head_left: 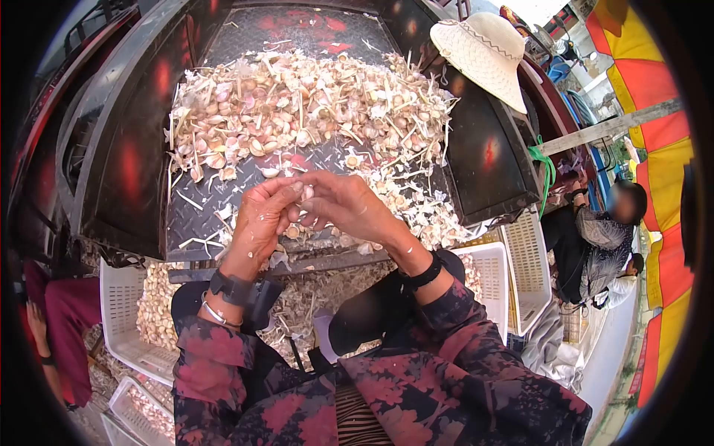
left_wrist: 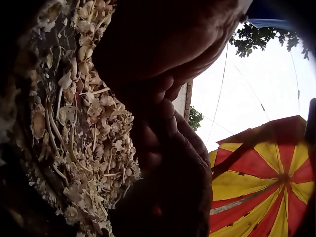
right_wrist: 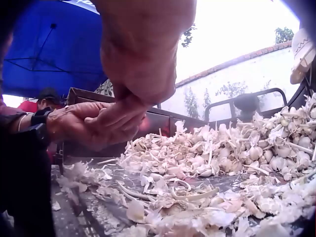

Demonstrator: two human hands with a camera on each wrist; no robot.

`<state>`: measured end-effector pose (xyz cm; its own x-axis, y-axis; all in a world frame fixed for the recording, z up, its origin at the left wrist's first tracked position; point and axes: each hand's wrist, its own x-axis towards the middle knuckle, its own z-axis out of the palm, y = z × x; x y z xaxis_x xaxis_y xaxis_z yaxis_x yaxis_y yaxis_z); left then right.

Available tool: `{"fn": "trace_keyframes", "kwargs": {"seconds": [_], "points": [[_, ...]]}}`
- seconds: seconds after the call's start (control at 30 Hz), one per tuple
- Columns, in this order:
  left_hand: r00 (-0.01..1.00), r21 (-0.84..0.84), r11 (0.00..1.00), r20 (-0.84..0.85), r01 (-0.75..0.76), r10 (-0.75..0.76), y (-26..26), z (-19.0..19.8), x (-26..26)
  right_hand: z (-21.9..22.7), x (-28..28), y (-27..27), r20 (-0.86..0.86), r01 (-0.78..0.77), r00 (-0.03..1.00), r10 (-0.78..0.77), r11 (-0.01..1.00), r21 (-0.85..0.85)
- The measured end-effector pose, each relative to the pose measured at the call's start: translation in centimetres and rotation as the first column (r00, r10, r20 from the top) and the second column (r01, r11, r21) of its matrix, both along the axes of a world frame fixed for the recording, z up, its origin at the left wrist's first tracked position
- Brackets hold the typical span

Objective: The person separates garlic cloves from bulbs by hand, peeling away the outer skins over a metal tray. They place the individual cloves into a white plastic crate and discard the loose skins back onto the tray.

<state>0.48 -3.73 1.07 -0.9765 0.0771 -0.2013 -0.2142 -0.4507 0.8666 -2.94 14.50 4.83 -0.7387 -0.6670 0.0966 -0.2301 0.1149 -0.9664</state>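
Observation:
Both hands meet over the metal bed of a cart (head_left: 201, 201). The left hand (head_left: 260, 217) pinches a small pale garlic clove (head_left: 307, 192) between thumb and fingers. From the other side, the right hand (head_left: 348, 207) has its curled fingertips on the same clove. In the right wrist view the left hand (right_wrist: 91, 126) and right hand (right_wrist: 143, 54) overlap, with the clove hidden. Beyond them lies a heap of garlic cloves (head_left: 297, 104) with dry stalks and skins. Bits of skin stick to the left hand. Loose peelings (head_left: 401, 204) cover the bed beside the right hand.
Black side walls (head_left: 123, 149) flank the bed. A straw hat (head_left: 483, 56) hangs on the right wall. Below the front edge stand a white crate (head_left: 119, 308) of cloves and another crate (head_left: 491, 279). Other people (head_left: 606, 238) sit at right and far left.

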Motion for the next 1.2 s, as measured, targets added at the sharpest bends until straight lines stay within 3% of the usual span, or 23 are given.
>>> {"fn": "trace_keyframes", "kwargs": {"seconds": [0.03,0.1,0.33,0.43,0.5,0.73,0.83,0.93,1.0,1.2], "points": [[1.0,-0.001,1.0,0.001,0.002,-0.002,0.0,0.0,0.0,-0.2,0.0,0.0,0.001,0.002,1.0,-0.002,1.0,-0.001],[0.999,0.041,0.998,-0.005,0.044,-0.044,-0.1,0.0,0.0,-0.7,-0.1,0.1,0.258,0.027,0.966,0.007,0.991,-0.128],[0.997,0.111,0.991,0.013,0.079,-0.081,-0.1,-0.1,0.0,-0.5,-0.6,0.5,0.387,0.016,0.921,0.041,0.99,-0.142],[0.999,0.022,0.999,-0.016,0.032,-0.031,0.2,-0.2,0.1,-0.7,-0.6,0.6,0.45,0.018,0.888,0.098,0.969,-0.246],[0.999,-0.071,0.997,-0.036,0.032,-0.034,0.2,0.4,0.3,-0.5,-0.6,0.4,0.606,0.139,0.791,0.084,0.94,-0.312],[0.998,-0.054,0.997,-0.024,0.049,-0.05,0.0,0.3,0.4,-1.1,-0.6,0.4,0.597,0.135,0.798,0.086,0.939,-0.316],[1.0,-0.047,0.999,0.01,0.019,-0.019,0.7,1.5,0.8,-1.6,-0.5,0.3,0.646,0.203,0.757,0.1,0.903,-0.377],[0.996,-0.031,0.997,-0.057,-0.069,0.067,0.9,2.8,1.4,-1.9,-0.2,0.3,0.683,0.311,0.72,0.124,0.822,-0.477],[0.983,-0.273,0.961,-0.182,-0.039,-0.011,0.8,2.9,1.5,-1.4,0.2,0.3,0.656,0.324,0.746,0.111,0.8,-0.504],[0.944,-0.39,0.911,-0.33,-0.135,-0.002,1.0,3.8,2.5,0.2,0.6,0.4,0.63,0.305,0.771,0.094,0.814,-0.494]]}}
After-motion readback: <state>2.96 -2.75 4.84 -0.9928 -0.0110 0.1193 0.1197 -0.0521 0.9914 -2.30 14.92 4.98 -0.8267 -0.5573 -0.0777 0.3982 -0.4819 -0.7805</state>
